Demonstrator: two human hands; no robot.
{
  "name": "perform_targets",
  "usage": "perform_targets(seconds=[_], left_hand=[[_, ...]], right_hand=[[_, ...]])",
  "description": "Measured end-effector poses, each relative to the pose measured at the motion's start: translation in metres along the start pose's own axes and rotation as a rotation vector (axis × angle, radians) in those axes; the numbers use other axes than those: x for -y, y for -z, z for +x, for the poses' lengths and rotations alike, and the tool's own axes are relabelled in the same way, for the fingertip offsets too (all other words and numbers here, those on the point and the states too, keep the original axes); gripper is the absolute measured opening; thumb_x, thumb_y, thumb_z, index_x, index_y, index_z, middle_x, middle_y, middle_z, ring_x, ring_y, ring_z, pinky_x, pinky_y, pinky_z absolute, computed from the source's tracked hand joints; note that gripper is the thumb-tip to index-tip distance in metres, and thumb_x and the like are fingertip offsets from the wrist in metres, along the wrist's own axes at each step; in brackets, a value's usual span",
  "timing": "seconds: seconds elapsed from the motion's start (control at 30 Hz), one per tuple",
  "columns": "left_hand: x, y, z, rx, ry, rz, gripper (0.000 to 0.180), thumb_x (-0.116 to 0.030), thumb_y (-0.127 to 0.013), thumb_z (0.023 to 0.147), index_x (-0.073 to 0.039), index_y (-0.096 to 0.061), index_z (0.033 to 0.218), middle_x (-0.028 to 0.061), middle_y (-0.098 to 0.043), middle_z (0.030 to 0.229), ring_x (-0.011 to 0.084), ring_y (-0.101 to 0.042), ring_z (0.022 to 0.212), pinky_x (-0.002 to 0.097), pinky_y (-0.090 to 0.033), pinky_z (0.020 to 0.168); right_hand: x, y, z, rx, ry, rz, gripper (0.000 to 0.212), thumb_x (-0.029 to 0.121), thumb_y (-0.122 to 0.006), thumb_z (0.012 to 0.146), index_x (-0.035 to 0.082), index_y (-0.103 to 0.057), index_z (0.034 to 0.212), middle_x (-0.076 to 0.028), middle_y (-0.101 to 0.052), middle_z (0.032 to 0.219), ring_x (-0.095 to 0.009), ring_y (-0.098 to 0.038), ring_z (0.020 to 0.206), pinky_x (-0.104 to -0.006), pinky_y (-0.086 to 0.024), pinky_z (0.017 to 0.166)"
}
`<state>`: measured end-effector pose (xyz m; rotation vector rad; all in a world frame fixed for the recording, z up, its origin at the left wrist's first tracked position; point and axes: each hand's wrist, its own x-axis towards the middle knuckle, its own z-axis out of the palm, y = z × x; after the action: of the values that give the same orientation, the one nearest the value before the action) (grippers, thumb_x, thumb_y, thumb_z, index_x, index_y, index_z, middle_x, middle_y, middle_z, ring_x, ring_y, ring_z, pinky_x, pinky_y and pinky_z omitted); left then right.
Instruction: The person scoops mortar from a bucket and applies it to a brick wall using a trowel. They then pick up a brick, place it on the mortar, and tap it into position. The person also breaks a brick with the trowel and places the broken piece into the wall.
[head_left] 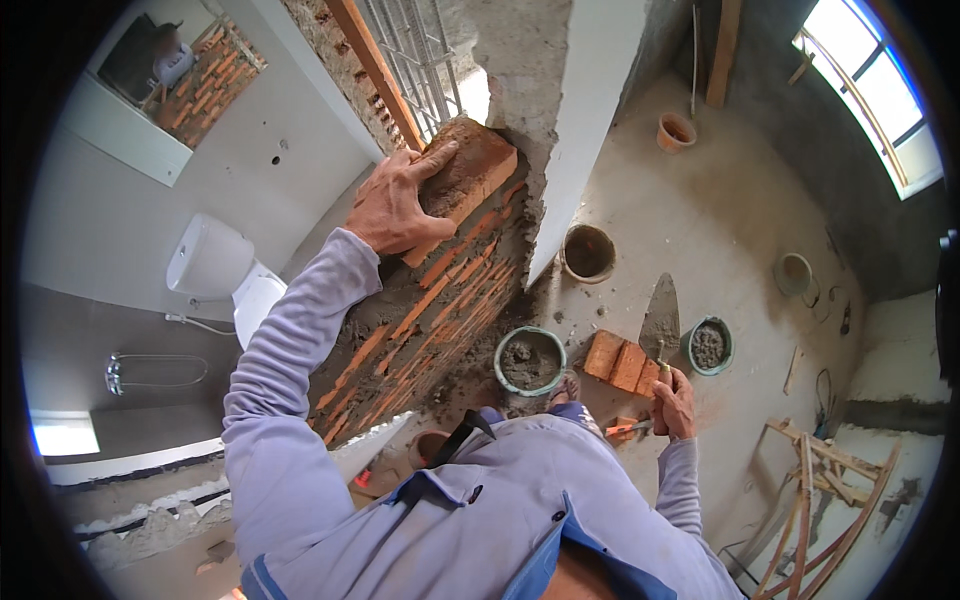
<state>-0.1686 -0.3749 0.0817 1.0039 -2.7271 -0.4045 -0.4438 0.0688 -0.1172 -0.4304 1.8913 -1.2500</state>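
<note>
My left hand [393,208] is closed over a reddish brick [475,168] at the top of a part-built brick wall [425,305]. Its fingers lie across the upper face, while the thumb presses against the near side. Grey mortar smears the brick and the wall's courses. Low on the right, my right hand [674,404] grips the handle of a pointed trowel [661,312], whose blade tips away from me. Several loose bricks [622,364] lie on the floor beside it. A mortar bucket [530,350] stands by my feet, and a smaller mortar tub [710,345] is right of the trowel.
A dark round bucket [588,253] and an orange pot [676,132] stand farther off. Left of the wall are a white toilet [215,255] and a mirror [195,75]. Ahead, a jagged plastered wall end [525,60] rises. Wooden trestle pieces [825,470] stand lower right.
</note>
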Motion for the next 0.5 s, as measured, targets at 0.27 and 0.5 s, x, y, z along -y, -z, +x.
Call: perform_targets(seconds=[0.27,0.5], left_hand=[[-0.002,0.012,0.000,0.100,0.044,0.015,0.098,-0.039,-0.070,0.057,-0.018,-0.044,0.149,0.0169,-0.053,0.112,0.0334,-0.054,0.108,0.0428,-0.045,0.097],[0.007,0.008,-0.012,0.021,0.031,0.134,0.100,-0.051,-0.072,0.059,-0.022,-0.042,0.150,0.0238,-0.050,0.127,0.0385,-0.051,0.120,0.0479,-0.045,0.101]], right_hand=[[0.144,-0.040,-0.058,0.008,0.431,-0.121,0.060,0.002,-0.060,0.081,-0.002,-0.044,0.138,-0.009,-0.056,0.093,-0.015,-0.057,0.070,-0.0286,-0.046,0.058],[0.311,-0.121,-0.039,-0.003,1.137,-0.809,0.049,0.003,-0.061,0.083,-0.004,-0.048,0.130,-0.021,-0.059,0.098,-0.039,-0.060,0.084,-0.0438,-0.049,0.072]])
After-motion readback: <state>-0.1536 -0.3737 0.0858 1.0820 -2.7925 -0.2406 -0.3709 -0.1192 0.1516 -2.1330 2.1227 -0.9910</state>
